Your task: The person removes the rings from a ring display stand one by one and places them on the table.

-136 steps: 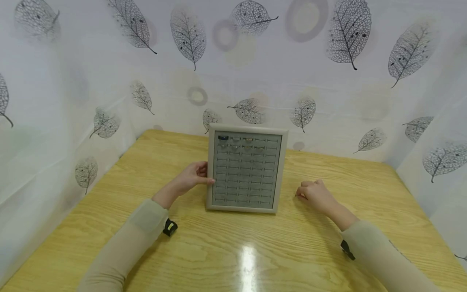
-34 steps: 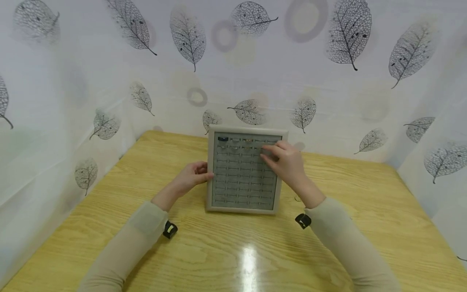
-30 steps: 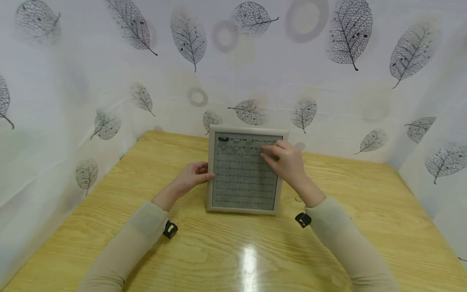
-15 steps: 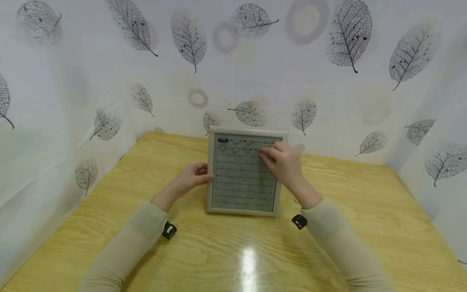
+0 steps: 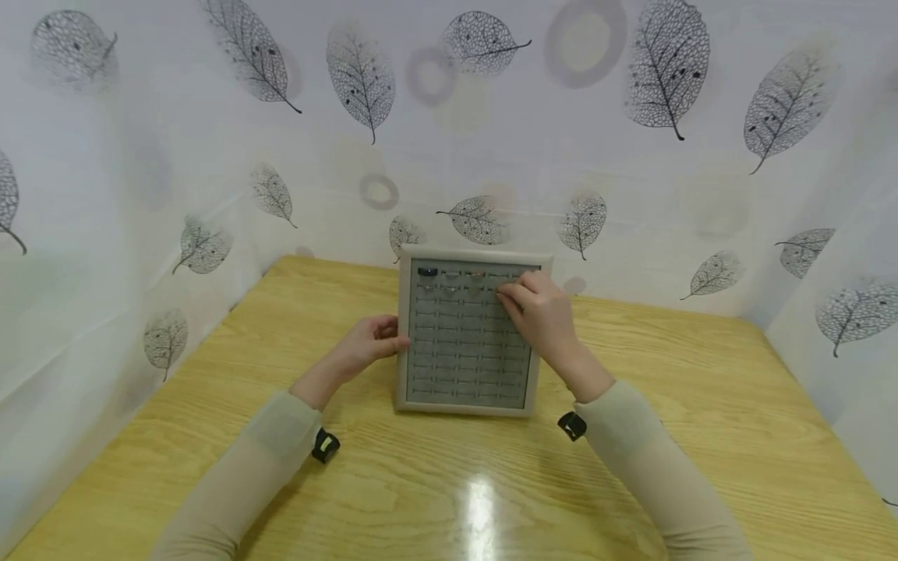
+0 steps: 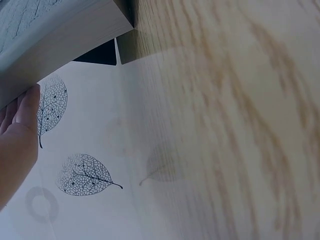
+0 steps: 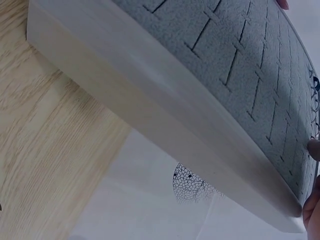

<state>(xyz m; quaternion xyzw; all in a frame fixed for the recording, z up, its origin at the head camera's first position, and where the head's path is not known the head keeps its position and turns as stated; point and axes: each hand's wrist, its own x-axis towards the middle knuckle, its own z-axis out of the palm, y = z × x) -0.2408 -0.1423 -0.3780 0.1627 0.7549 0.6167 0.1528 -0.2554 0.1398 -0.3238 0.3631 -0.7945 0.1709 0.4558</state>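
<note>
A ring display board with a pale frame and grey slotted pad stands tilted back on the table. My left hand grips its left edge, thumb on the front. In the left wrist view, fingers of that hand show against the frame's side. My right hand is at the pad's upper right, thumb and forefinger pinching a small ring in the second row, mostly hidden by the fingertips. Several rings sit in the top two rows, among them a dark ring and a gold-toned ring.
The board rests on a wood-grain table. Behind it hangs a white leaf-patterned cloth, which also runs along both sides. A black wrist device sits at the left cuff, another wrist device at the right.
Earlier, my right hand was low over the table, right of the board; it has since risen to the second row, and its fingertips have drawn together. My left hand keeps its grip.
</note>
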